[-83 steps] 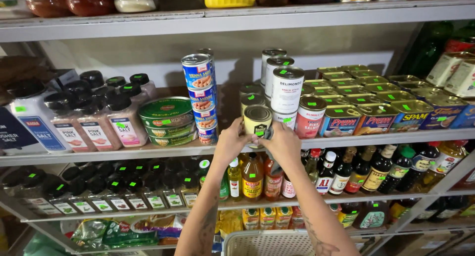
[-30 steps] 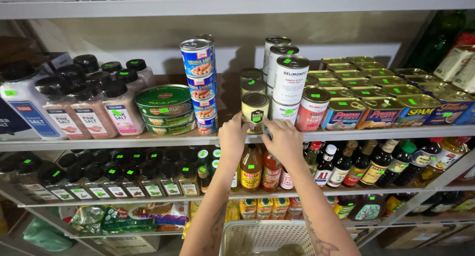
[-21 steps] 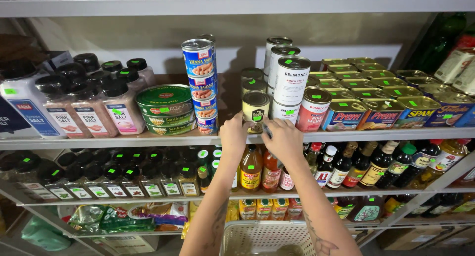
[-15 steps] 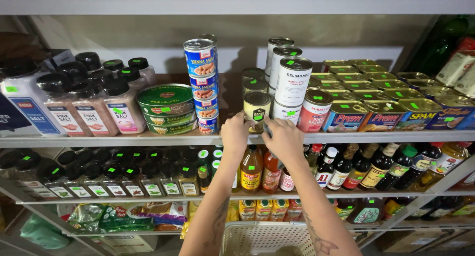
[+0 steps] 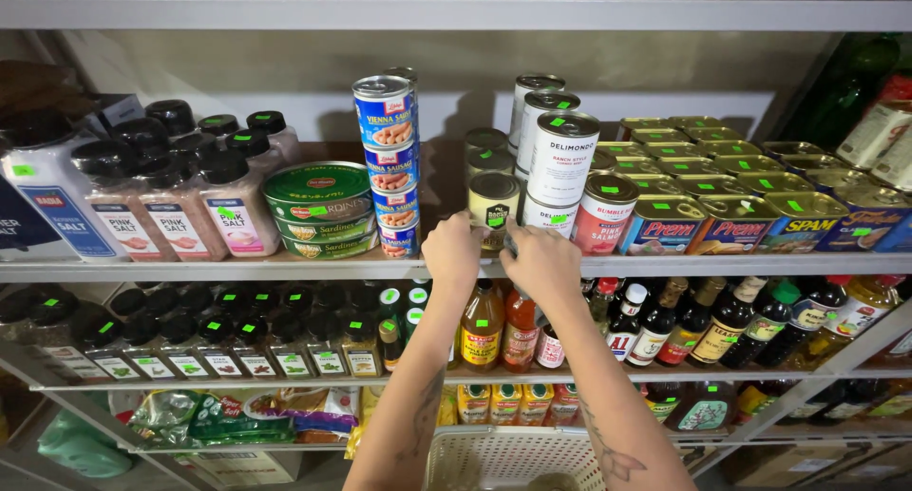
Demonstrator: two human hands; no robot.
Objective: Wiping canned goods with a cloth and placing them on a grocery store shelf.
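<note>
A small cream can with a green sticker stands at the front of the middle shelf, ahead of two dark-lidded cans. My left hand grips its lower left side. My right hand closes on its lower right side. Both forearms reach up from below. A stack of blue sausage cans rises just left of it. To its right stand a tall white can and a red-labelled can.
Flat green round tins and pink salt jars fill the shelf's left side; rectangular meat tins fill the right. Sauce bottles and spice jars line the shelf below. A white basket sits under my arms.
My hands carried the cream can up and forward onto the shelf, and they have slid down to its base. The view has shifted slightly.
</note>
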